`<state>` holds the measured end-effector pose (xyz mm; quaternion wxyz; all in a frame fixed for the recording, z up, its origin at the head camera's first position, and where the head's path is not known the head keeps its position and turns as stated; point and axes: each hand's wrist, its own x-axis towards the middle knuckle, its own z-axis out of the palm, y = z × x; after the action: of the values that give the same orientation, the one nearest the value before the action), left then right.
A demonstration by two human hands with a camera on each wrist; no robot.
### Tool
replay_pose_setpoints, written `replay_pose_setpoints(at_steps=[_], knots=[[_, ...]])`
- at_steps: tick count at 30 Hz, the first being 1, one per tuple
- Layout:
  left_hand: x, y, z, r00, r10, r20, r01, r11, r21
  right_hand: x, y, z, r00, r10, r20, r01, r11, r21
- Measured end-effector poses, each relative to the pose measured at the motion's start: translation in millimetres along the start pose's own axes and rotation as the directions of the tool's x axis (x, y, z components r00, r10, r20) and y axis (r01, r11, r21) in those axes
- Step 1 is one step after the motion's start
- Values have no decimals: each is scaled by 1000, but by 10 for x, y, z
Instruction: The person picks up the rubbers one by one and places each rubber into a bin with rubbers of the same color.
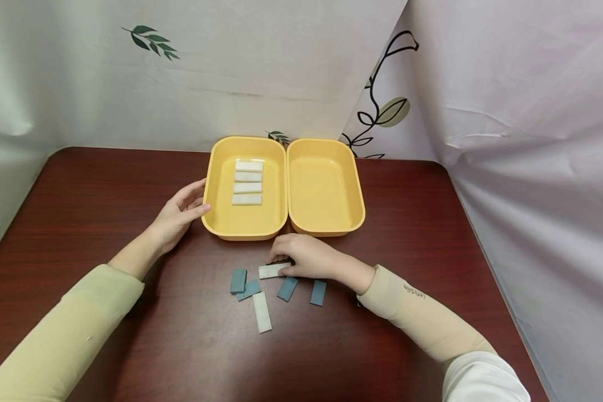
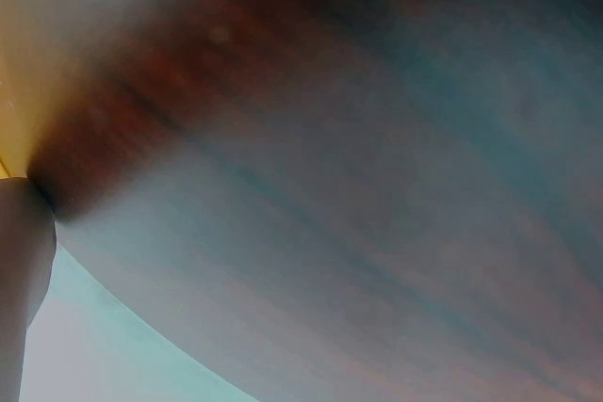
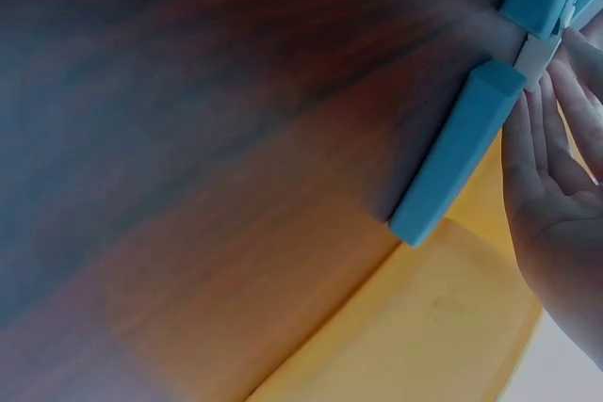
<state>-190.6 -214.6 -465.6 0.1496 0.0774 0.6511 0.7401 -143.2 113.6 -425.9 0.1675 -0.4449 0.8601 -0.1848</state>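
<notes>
My left hand [image 1: 177, 219] holds the left side of a yellow two-part box [image 1: 207, 218], thumb over its rim and fingers along the outer wall. In front of the box, my right hand [image 1: 306, 255] pinches a flat white block [image 1: 268, 272] between fingertips and thumb, low over the table. The right wrist view shows this white block [image 3: 534, 58] at the fingertips, with a blue block [image 3: 462, 152] beside it. Several white blocks [image 1: 247, 188] lie stacked in a column inside the left compartment. The right compartment [image 1: 326, 190] holds nothing.
Nearer me on the dark red table [image 1: 181, 346] lie a white block [image 1: 262, 311] and several blue-grey ones, such as one by the right wrist [image 1: 318, 293]. Two blue-grey blocks overlap at the left [image 1: 238, 281]. A patterned curtain [image 1: 221, 72] stands behind the table.
</notes>
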Motion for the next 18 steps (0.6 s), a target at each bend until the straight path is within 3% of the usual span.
replay_pose_setpoints(at_steps=[18], knots=[[-3, 4, 6, 1000, -8, -10, 8, 1000, -1, 4, 36, 14, 1000, 3, 26, -4, 1000, 5]])
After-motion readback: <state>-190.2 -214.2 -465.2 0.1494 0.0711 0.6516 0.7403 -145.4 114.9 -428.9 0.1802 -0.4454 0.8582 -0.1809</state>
